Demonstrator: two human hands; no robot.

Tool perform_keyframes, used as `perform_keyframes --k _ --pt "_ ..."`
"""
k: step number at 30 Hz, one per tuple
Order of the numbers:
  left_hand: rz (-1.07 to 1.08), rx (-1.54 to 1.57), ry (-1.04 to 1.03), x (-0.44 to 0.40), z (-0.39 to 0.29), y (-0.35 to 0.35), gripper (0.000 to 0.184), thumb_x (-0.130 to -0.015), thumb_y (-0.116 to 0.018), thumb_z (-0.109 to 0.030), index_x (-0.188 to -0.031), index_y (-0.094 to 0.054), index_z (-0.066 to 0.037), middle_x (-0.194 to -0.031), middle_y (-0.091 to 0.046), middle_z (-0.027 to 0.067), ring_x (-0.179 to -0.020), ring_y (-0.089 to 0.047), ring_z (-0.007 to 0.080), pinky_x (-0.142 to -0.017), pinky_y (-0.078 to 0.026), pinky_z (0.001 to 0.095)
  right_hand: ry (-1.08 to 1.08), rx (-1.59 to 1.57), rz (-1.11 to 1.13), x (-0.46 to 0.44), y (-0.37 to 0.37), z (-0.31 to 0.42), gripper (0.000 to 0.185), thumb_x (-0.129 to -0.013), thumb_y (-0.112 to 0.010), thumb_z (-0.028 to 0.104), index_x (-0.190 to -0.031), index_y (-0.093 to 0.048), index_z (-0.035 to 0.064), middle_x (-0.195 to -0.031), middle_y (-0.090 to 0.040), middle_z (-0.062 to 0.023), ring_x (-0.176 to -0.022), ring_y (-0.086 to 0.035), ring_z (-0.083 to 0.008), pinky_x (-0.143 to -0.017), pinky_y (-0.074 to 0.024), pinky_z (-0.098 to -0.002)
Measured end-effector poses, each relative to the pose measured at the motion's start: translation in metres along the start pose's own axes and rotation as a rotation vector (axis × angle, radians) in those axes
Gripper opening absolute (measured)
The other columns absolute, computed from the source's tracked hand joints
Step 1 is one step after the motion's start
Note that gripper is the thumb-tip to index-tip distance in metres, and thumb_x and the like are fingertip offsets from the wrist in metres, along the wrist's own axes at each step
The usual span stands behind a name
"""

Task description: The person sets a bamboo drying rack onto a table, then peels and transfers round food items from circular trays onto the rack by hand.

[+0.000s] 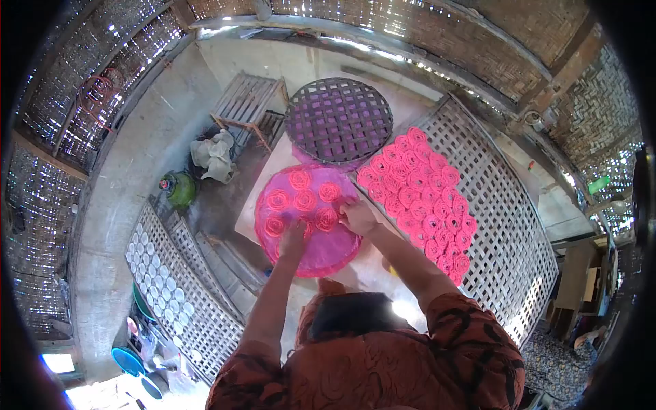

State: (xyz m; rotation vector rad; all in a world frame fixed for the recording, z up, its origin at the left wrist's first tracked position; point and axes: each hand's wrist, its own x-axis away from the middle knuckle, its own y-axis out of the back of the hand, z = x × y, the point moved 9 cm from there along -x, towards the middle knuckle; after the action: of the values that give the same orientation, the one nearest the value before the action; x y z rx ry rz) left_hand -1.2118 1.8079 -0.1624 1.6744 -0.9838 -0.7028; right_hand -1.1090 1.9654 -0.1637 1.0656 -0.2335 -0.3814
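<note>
A round tray [342,244] covered in purple-pink cloth lies in front of me, with several pink coiled rosettes [304,200] on it. My left hand [294,237] is over the tray's middle, between two lower rosettes, its fingertips pointing down at another partly covered one. My right hand [357,215] is at the tray's right edge, beside the lower right rosette, with its fingers bent together. Whether either hand holds anything is too small to tell. Many pink rosettes [418,181] lie overlapping on the large woven rack [506,205] to the right.
Behind the tray lies a round dark lattice [339,119] over purple cloth. A wooden slatted stand [247,99], a pale sack [212,156] and a green gas cylinder [179,189] are at the left. Nearer, another woven rack [205,335] bears several pale discs [162,281].
</note>
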Motion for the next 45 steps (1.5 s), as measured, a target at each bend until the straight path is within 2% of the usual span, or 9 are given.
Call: perform_keyframes --k 3,5,13,19,25,30,31,33,45 --pt "-0.012 0.060 -0.044 -0.002 0.010 -0.009 0.030 -0.073 -0.067 -0.015 -0.098 -0.055 -0.004 -0.098 -0.056 0.0158 -0.091 -0.057 0.0311 -0.079 -0.048 0.0415 0.214 0.338 -0.045 0.005 -0.007 0.012 0.023 -0.072 -0.070 0.019 -0.090 -0.060 0.0085 -0.102 -0.059 -0.0122 -0.101 -0.056 -0.0284 -0.080 -0.0450 -0.0410" --pt "-0.026 0.120 -0.091 -0.002 0.017 -0.006 0.027 -0.073 -0.067 -0.014 -0.096 -0.057 -0.004 -0.095 -0.057 0.0157 -0.090 -0.058 0.0300 -0.076 -0.049 0.0398 -0.217 -0.210 -0.051 0.015 0.036 -0.011 0.014 -0.077 -0.063 0.009 -0.090 -0.060 0.0050 -0.096 -0.061 -0.0105 -0.092 -0.059 -0.0242 -0.078 -0.0461 -0.0349" --pt "-0.258 1.060 0.303 0.001 0.077 0.021 0.017 -0.088 -0.053 -0.014 -0.103 -0.053 -0.007 -0.097 -0.055 0.0040 -0.088 -0.055 0.0158 -0.072 -0.048 0.0329 -0.441 -1.501 -0.684 0.219 0.139 -0.159 0.007 -0.087 -0.052 0.008 -0.090 -0.058 0.0060 -0.081 -0.061 -0.0017 -0.072 -0.059 -0.0127 -0.065 -0.0480 -0.0283" --pt "0.053 1.517 0.460 -0.003 -0.094 0.012 0.028 -0.091 -0.050 -0.023 -0.116 -0.048 -0.008 -0.101 -0.052 0.0042 -0.080 -0.053 0.0148 -0.078 -0.049 0.0384 -0.784 -0.934 -0.946 0.406 0.197 -0.245 0.022 -0.088 -0.059 0.021 -0.101 -0.054 0.0047 -0.085 -0.064 -0.0079 -0.072 -0.066 -0.0156 -0.054 -0.0488 -0.0235" --pt "0.611 1.591 0.255 -0.010 -0.301 -0.094 0.023 -0.092 -0.054 -0.016 -0.113 -0.050 -0.008 -0.102 -0.058 0.0072 -0.090 -0.061 0.0192 -0.076 -0.052 0.0346 -0.771 -1.212 -0.865 0.429 0.126 -0.304 0.037 -0.085 -0.063 0.015 -0.117 -0.051 0.0019 -0.094 -0.065 -0.0113 -0.079 -0.066 -0.0183 -0.061 -0.0521 -0.0281" --pt "0.878 1.434 0.171 0.009 -0.422 -0.128 0.020 -0.093 -0.052 -0.017 -0.111 -0.052 -0.008 -0.104 -0.057 0.0076 -0.093 -0.060 0.0182 -0.075 -0.053 0.0362 -0.786 -0.326 -0.607 0.423 0.163 -0.279 0.035 -0.088 -0.055 0.010 -0.121 -0.050 -0.0012 -0.110 -0.062 -0.0109 -0.094 -0.062 -0.0158 -0.079 -0.0508 -0.0286" --pt "0.875 1.434 0.176 0.015 -0.442 -0.126 0.020 -0.093 -0.052 -0.017 -0.111 -0.052 -0.008 -0.104 -0.057 0.0076 -0.093 -0.060 0.0182 -0.075 -0.053 0.0362 -0.784 -0.329 -0.603 0.417 0.182 -0.257 0.035 -0.088 -0.055 0.010 -0.121 -0.050 -0.0012 -0.110 -0.062 -0.0109 -0.094 -0.062 -0.0158 -0.079 -0.0508 -0.0286" --pt "0.867 1.657 0.205 0.024 -0.479 -0.118 0.030 -0.093 -0.053 -0.019 -0.120 -0.046 -0.009 -0.096 -0.055 0.0048 -0.074 -0.058 0.0144 -0.060 -0.052 0.0300 -0.706 -1.561 -0.516 0.391 0.174 -0.215 0.029 -0.091 -0.052 0.009 -0.118 -0.052 -0.0016 -0.106 -0.062 -0.0094 -0.093 -0.062 -0.0149 -0.080 -0.0507 -0.0283" --pt "0.475 1.507 0.292 0.023 -0.281 -0.087 0.030 -0.094 -0.052 -0.027 -0.120 -0.047 -0.012 -0.123 -0.053 0.0081 -0.106 -0.056 0.0240 -0.089 -0.046 0.0378 -0.781 -1.002 -0.725 0.395 0.173 -0.337 0.018 -0.087 -0.060 0.006 -0.102 -0.062 -0.0031 -0.084 -0.067 -0.0046 -0.072 -0.060 -0.0084 -0.065 -0.0482 -0.0230"
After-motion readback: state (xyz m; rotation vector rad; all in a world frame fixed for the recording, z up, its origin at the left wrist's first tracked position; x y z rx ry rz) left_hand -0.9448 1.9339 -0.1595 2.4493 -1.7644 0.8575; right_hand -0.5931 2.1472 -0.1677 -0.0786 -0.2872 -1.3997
